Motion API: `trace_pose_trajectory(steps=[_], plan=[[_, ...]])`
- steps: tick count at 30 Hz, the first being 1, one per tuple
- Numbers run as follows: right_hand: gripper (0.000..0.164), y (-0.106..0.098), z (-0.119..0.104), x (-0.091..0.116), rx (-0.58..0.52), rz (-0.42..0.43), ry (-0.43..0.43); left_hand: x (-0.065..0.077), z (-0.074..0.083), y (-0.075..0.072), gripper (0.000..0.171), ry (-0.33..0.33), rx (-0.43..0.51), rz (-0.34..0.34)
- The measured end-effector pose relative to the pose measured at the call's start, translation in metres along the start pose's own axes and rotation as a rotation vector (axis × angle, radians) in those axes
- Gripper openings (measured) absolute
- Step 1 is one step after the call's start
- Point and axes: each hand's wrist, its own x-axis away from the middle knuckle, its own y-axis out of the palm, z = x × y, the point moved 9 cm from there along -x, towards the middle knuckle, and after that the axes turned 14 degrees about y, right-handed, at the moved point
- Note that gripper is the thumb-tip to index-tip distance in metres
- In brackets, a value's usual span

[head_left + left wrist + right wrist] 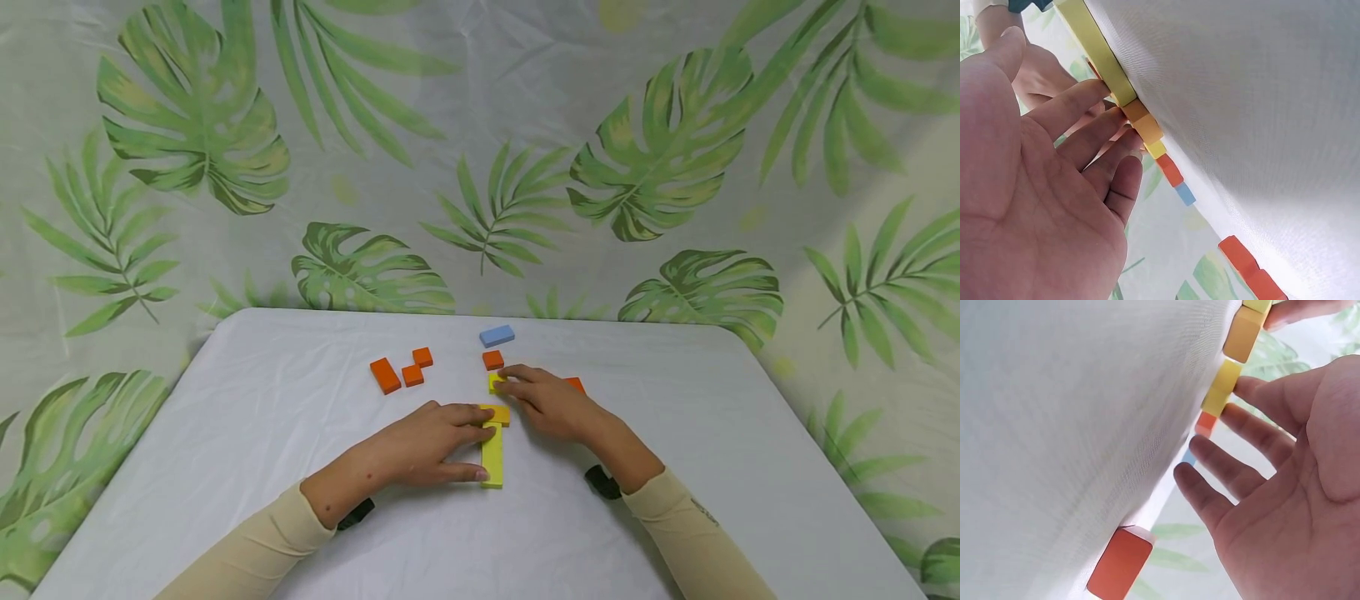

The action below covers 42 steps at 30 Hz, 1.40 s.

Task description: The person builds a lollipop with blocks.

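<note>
In the head view, my left hand (427, 442) reaches from the left with fingers extended. Its fingertips lie over the amber block (502, 416) and the long pale yellow block (492, 457), thumb at the latter's near end. These two blocks form a T shape. My right hand (558, 404) comes in from the right, fingers loosely spread. In the right wrist view its fingertips meet the side of a small yellow block (1221, 389), just beyond the amber block. An orange-red block (492, 360) and a blue block (497, 336) continue the line away from me.
On the white-covered table (675, 375), a longer orange-red block (386, 376) lies left of the line beside two small orange-red blocks (412, 375). Another orange-red block (575, 384) is partly hidden behind my right hand. A leaf-patterned cloth (510, 108) hangs behind.
</note>
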Motion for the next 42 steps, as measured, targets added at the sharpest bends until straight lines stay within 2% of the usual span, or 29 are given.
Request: trace_pose_trajectory(steps=[11,24,32,42], plan=[[0.044,0.001,-0.004,0.009,-0.033,-0.022,0.006,0.001,0.0,0.002,0.066,0.005,-0.005,-0.01],[0.047,0.006,-0.006,0.016,-0.018,-0.05,0.02,0.001,0.0,0.001,0.066,-0.003,-0.005,-0.016],[0.047,0.007,-0.012,0.02,0.03,-0.021,0.004,0.001,0.0,0.001,0.067,-0.004,0.002,-0.018],[0.045,0.007,-0.019,0.025,0.039,-0.003,-0.018,0.001,0.0,0.001,0.066,0.0,0.006,-0.012]])
